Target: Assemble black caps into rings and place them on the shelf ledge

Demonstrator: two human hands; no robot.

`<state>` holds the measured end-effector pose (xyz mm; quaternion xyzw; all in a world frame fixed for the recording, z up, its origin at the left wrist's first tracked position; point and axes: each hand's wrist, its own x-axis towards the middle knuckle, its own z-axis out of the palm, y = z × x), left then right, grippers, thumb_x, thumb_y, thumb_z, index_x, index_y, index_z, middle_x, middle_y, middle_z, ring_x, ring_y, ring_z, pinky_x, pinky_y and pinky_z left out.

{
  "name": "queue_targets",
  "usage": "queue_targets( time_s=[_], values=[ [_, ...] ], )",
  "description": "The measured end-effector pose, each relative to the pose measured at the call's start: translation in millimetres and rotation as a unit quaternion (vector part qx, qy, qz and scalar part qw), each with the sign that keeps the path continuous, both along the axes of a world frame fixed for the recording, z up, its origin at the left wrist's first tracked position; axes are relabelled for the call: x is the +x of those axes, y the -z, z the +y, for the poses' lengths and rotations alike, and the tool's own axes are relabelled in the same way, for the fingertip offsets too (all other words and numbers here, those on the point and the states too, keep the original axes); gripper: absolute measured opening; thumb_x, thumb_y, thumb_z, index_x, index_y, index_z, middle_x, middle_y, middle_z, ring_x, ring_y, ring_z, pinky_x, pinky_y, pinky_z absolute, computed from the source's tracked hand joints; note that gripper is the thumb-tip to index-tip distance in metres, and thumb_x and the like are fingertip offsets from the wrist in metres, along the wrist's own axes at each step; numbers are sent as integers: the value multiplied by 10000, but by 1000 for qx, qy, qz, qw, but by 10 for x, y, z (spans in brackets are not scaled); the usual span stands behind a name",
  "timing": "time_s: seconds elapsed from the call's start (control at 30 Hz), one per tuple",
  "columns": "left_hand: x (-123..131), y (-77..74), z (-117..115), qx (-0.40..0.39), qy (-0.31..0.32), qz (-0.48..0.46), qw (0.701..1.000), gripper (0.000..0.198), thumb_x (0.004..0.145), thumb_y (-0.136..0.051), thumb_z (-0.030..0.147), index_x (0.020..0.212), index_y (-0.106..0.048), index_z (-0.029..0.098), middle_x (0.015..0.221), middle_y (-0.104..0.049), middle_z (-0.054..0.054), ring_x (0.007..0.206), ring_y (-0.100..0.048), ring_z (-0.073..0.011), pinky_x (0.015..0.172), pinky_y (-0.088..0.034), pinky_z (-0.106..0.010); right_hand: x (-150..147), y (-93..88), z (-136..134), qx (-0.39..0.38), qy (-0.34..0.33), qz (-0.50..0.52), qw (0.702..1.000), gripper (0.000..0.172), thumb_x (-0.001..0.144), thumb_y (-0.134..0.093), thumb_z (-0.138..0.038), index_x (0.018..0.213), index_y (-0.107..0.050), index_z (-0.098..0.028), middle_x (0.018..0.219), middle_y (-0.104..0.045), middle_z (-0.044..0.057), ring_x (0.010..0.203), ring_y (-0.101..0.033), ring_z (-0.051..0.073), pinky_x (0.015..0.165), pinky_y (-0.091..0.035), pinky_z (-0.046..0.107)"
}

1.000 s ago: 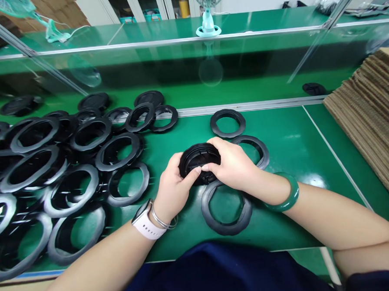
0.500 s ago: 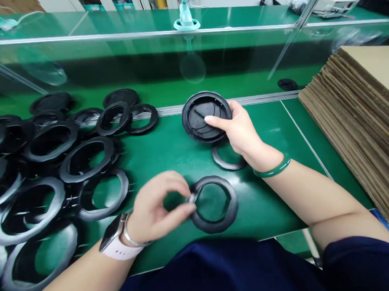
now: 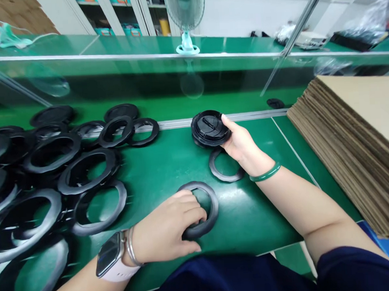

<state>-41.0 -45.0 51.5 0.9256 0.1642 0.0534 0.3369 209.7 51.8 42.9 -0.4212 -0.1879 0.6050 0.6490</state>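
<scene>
My right hand (image 3: pixel 242 145) grips a round black plastic lid-like part (image 3: pixel 209 129) by its right edge. The part is raised above the table, with a bar and curved ridges visible on its face. Closer to me, my left hand (image 3: pixel 172 222) lies over the left side of a black ring (image 3: pixel 213 205). Its fingers curl over the rim into the ring's opening, while the thumb stays outside; the contact underneath is hidden. A second black ring (image 3: pixel 215 172) lies flat below my right hand.
Many black rings (image 3: pixel 86 170) crowd the left of the green table (image 3: pixel 150 165). Stacked cardboard sheets (image 3: pixel 354 154) stand at the right. A small black disc (image 3: pixel 275 103) lies near the back rail. Behind the clear panel, a fan (image 3: pixel 185 15) stands on a shelf.
My left hand has moved from pinching beside the ring's edge to over its rim, and the ring sits further left. My right hand has tilted the round part flatter. The camera view has tipped upward.
</scene>
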Motion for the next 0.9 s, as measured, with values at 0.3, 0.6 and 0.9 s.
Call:
queue_targets(
  time_s=[0.3,0.6,0.9],
  values=[
    [-34,47,-27,50,30,-12,998,436,630,-585,16,981,-680,256,1530,-489,14,1508,-283,-311,1270,-94,-549,-81,-50,43,43,-114,-192,974,239,873,-583,-349,1002,-654,-160,963,-744,102,880,-719,236,788,-621,399],
    [-61,133,13,43,-3,-21,999,368,785,-485,-31,975,-683,214,1495,-541,-24,1510,-293,-249,1209,-382,-402,-133,-167,1300,115,-119,-553,816,248,838,-713,-162,1081,-735,-205,1286,-668,65,1329,-518,267,1217,-294,444],
    [-58,57,21,-87,-195,-60,975,218,1001,-450,333,1143,-592,247,1114,-740,-72,1034,-699,-254,923,-545,-382,570,154,1467,66,-120,-754,643,334,972,-636,-352,1256,-626,-176,1415,-540,105,1339,-486,272,1155,-369,544]
  ],
)
